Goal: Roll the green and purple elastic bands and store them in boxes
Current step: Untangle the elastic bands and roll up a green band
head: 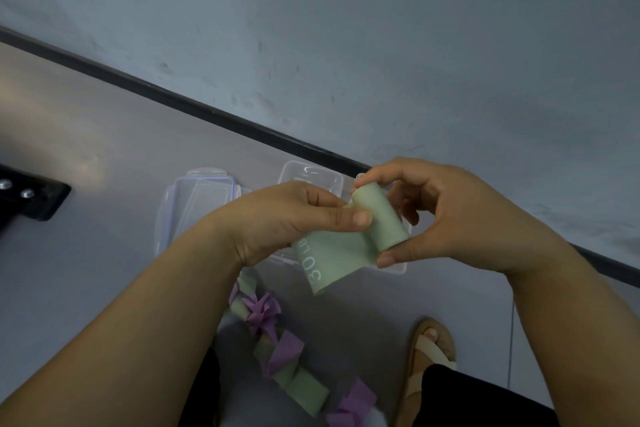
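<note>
Nearest the camera, a loose pile of green and purple elastic bands [277, 350] lies crumpled across the person's lap, trailing up from the bottom edge towards the hands. Just to its right a foot in a tan sandal [431, 354] rests on the grey floor [121, 253]. Above the pile, both hands meet in mid-air around one green band [346, 253], which is partly rolled. Its rolled end forms a short, fat cylinder tilted up to the left, and its loose tail hangs down towards the lap with "30LB" printed on it in pale letters. The left hand [294, 218] has its grip closed on the flat part of the band, just beside the roll, with the thumb on top. The right hand [460, 215] has its grip closed on the roll itself, pinching it endwise with the thumb at the lower end and a fingertip at the upper end. Beyond and below the hands, clear plastic boxes stand on the floor. One box with a bluish rim [194, 204] is to the left. Another clear box [311, 177] is largely hidden by the hands, so how many boxes there are cannot be told. At the far left edge sits a black bracket [34, 198] with two shiny bolts. Behind the boxes a black skirting strip [207, 111] runs diagonally across the view, and above it rises a scuffed pale wall [346, 28].
</note>
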`<state>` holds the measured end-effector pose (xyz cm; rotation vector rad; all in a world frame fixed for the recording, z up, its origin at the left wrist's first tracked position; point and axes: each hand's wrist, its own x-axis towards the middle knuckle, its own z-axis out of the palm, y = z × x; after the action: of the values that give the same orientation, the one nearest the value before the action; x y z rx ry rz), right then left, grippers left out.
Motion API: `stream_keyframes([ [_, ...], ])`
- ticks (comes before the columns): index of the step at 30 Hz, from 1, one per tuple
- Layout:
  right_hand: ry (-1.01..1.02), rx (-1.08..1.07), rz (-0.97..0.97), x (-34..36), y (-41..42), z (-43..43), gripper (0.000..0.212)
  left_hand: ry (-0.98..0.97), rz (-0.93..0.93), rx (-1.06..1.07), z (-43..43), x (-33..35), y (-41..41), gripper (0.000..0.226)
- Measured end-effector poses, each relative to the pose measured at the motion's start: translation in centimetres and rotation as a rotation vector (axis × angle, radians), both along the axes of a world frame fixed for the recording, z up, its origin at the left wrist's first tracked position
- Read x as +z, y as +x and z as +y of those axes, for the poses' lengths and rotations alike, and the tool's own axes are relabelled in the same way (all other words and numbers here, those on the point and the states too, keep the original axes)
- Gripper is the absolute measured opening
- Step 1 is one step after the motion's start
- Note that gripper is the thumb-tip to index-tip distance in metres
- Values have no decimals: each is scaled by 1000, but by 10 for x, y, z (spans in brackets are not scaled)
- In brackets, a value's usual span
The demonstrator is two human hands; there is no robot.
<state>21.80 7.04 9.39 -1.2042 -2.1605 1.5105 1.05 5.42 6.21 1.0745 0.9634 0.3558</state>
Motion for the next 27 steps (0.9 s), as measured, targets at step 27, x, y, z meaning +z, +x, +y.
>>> stream_keyframes([
  [27, -38, -26, 114, -3, -3, 1, 62, -69, -128, 105, 1, -4, 1, 60],
])
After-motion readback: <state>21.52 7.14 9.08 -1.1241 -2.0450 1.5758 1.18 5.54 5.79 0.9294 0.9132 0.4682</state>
